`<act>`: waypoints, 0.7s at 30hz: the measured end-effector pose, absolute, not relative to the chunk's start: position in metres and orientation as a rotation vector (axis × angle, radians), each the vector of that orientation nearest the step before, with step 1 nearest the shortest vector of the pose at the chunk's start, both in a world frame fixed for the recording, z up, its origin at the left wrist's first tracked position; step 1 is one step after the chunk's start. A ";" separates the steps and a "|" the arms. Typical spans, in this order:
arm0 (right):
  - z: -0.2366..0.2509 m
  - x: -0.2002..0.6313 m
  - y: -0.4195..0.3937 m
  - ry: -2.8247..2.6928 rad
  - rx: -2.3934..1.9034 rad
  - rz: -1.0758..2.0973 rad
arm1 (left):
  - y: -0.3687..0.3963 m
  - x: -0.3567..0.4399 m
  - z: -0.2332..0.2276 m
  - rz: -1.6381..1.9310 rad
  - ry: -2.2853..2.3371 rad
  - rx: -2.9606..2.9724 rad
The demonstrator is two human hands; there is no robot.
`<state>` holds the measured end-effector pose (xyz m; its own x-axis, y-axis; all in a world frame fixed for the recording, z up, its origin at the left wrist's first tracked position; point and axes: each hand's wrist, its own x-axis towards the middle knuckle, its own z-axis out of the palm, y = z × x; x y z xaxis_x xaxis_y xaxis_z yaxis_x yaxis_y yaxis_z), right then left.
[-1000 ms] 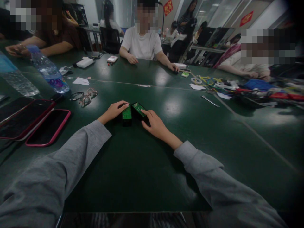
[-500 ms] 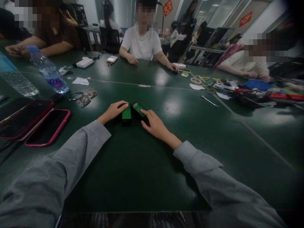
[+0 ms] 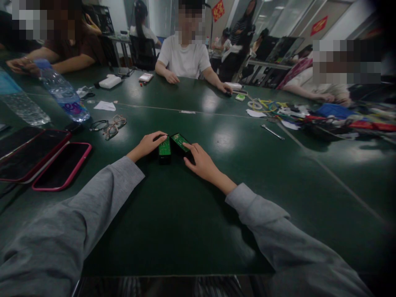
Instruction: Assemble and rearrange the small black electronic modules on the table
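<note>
Two green circuit boards (image 3: 165, 147), two phones (image 3: 62, 166), two water bottles (image 3: 63, 93), one pair of glasses (image 3: 113, 126)

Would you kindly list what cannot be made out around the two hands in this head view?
- Head view: parts on the left circuit board and right circuit board are too small.
- Left hand: fingertips cover the left board's far end.
- Right hand: its palm hides the grip.
</note>
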<state>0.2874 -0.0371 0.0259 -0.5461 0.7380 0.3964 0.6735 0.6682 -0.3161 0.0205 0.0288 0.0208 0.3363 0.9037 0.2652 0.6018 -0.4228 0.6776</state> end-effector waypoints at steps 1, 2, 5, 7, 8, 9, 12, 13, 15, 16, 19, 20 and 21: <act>0.026 0.287 -0.037 -2.384 -1.094 0.170 | 0.029 0.020 0.020 0.869 1.320 2.141; 0.026 0.287 -0.037 -2.385 -1.094 0.169 | 0.029 0.020 0.020 0.871 1.321 2.140; 0.026 0.287 -0.037 -2.385 -1.090 0.173 | 0.030 0.020 0.019 0.877 1.313 2.138; 0.026 0.288 -0.037 -2.383 -1.092 0.176 | 0.030 0.020 0.019 0.880 1.306 2.140; 0.026 0.288 -0.037 -2.383 -1.094 0.177 | 0.030 0.020 0.019 0.879 1.303 2.140; 0.026 0.288 -0.037 -2.384 -1.095 0.177 | 0.030 0.020 0.020 0.878 1.302 2.139; 0.026 0.287 -0.037 -2.387 -1.099 0.176 | 0.030 0.020 0.020 0.876 1.300 2.128; 0.026 0.287 -0.037 -2.388 -1.099 0.176 | 0.030 0.020 0.020 0.878 1.300 2.123; 0.025 0.287 -0.036 -2.388 -1.102 0.174 | 0.030 0.021 0.020 0.884 1.300 2.118; 0.024 0.287 -0.036 -2.387 -1.101 0.172 | 0.030 0.021 0.019 0.886 1.300 2.118; 0.024 0.288 -0.036 -2.389 -1.093 0.162 | 0.030 0.021 0.019 0.886 1.308 2.118; 0.024 0.288 -0.036 -2.389 -1.091 0.159 | 0.030 0.021 0.019 0.884 1.315 2.116; 0.024 0.288 -0.036 -2.390 -1.090 0.160 | 0.029 0.021 0.020 0.880 1.321 2.113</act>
<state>0.2878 -0.0358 0.0243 -0.5515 0.7341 0.3963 0.6747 0.6718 -0.3056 0.0206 0.0295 0.0196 0.3225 0.9099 0.2609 0.5914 -0.4089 0.6950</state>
